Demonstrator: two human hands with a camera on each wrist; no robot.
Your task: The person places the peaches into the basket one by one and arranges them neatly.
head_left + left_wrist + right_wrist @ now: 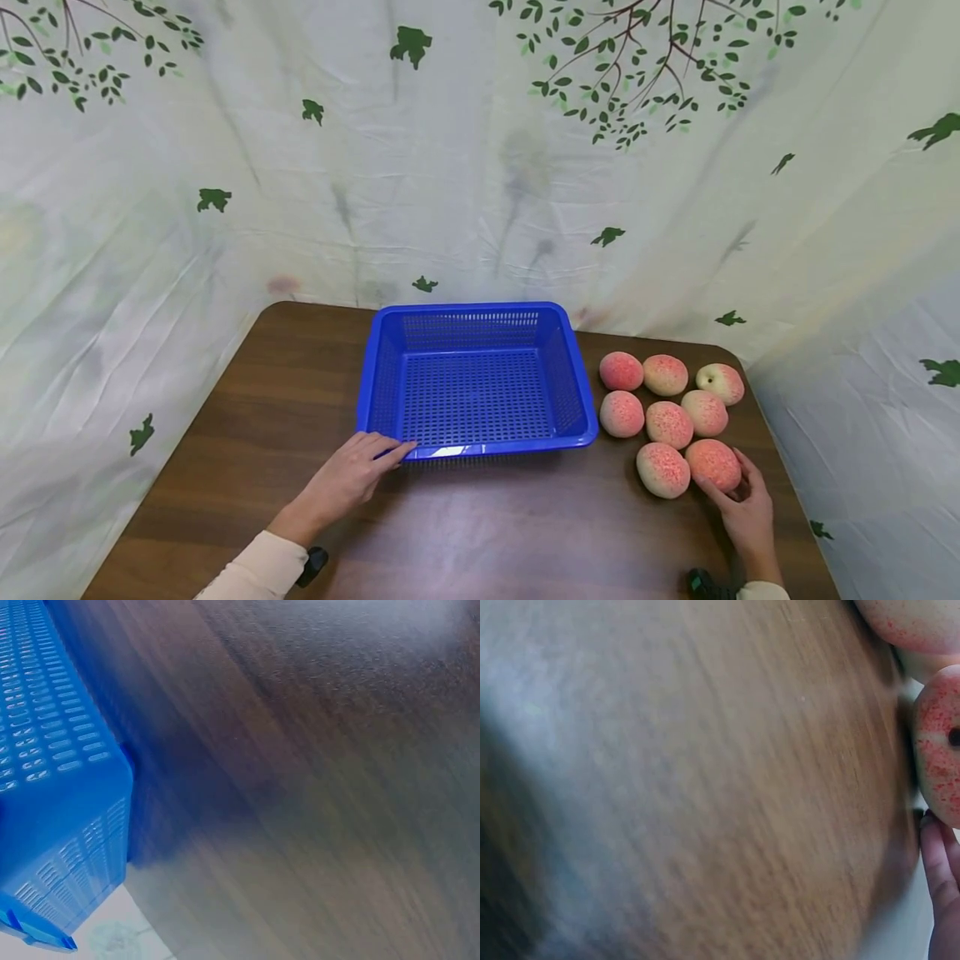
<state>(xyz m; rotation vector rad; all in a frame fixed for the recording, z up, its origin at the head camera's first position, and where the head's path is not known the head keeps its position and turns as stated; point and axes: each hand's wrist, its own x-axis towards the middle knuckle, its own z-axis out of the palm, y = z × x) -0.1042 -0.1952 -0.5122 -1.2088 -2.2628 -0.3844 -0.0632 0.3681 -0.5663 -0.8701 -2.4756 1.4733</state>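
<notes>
A blue plastic basket (pixel 480 452) with perforated walls stands on the table, its inside bare. My left hand (pixel 351 475) holds its rim at the near left corner, with the thumb along the front edge. In the left wrist view the basket's wall (pixel 67 802) fills the left side, and the hand is out of sight. At the right, my right hand (pixel 750 508) grips a reddish peach (pixel 714 465) between thumb and fingers. That peach (pixel 941 761) also shows at the right wrist view's edge, fingertips (pixel 930 832) against it.
Several other peaches sit in loose rows right of the basket, such as a pale speckled peach (pixel 663 471) and a yellowish peach (pixel 720 384). The brown wooden table (pixel 510 533) ends at a leaf-patterned cloth (pixel 480 183) behind and at both sides.
</notes>
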